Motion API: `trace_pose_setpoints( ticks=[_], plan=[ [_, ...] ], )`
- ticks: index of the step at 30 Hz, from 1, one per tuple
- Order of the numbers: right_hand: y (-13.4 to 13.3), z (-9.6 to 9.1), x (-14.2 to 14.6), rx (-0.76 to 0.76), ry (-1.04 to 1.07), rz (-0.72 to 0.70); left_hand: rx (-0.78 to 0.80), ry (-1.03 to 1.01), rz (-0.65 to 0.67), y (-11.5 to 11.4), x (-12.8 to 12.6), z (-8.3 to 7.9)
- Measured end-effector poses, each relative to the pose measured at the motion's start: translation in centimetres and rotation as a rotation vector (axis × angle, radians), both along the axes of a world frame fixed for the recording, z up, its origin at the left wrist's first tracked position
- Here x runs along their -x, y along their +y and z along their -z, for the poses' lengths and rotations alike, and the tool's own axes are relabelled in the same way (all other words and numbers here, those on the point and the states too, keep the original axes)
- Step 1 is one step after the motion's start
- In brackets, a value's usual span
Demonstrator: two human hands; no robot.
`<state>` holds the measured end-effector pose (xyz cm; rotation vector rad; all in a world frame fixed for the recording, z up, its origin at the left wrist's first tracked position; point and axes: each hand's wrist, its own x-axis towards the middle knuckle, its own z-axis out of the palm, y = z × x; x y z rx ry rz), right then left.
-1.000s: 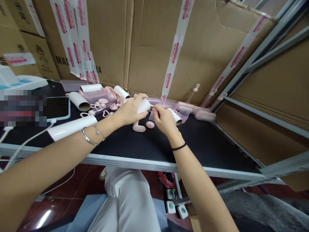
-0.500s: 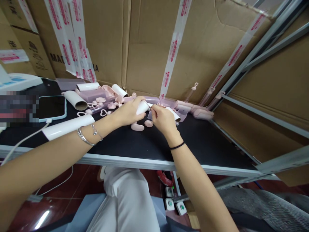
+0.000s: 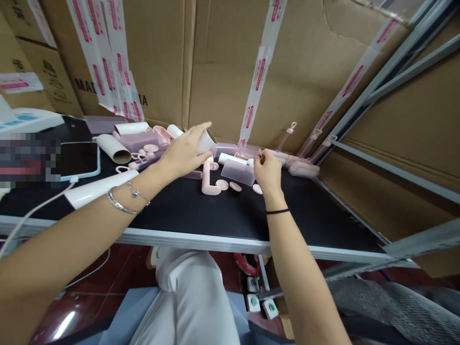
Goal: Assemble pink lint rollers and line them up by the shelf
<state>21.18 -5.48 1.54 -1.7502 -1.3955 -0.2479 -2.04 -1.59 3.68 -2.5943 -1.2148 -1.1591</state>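
Observation:
A short white roll with an open, hollow end is held up in my left hand, its thumb and fingers around it. My right hand is closed in a pinch, lifted over the right part of the black tabletop. Something thin and small shows at its fingertips, too small to name. Below the hands lie a pale pink angled plastic part, small pink discs and a translucent lilac sheet. Another white roll rests just behind that sheet.
More rolls and pink parts crowd the table's left, near a phone with a white cable. A long white roll lies by my left forearm. Cardboard stands behind; a metal frame borders the right. Pink-capped clear tubes lean there.
My hands have moved apart. The left has raised the white roll slightly and tilted its open end into view. My right hand has left the roll and shifted right, uncovering the sheet and discs.

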Motion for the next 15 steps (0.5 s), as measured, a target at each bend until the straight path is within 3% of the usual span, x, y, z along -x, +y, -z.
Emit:
trace_pose_setpoints(
  ticks=[6, 15],
  plan=[
    [0.2, 0.3, 0.1, 0.036, -0.006, -0.048, 0.114, 0.239, -0.245, 0.9, 1.8, -0.3],
    [0.2, 0.9, 0.8, 0.041, -0.052, -0.110, -0.048, 0.233, -0.190, 3.2, 3.4, 1.0]
  ],
)
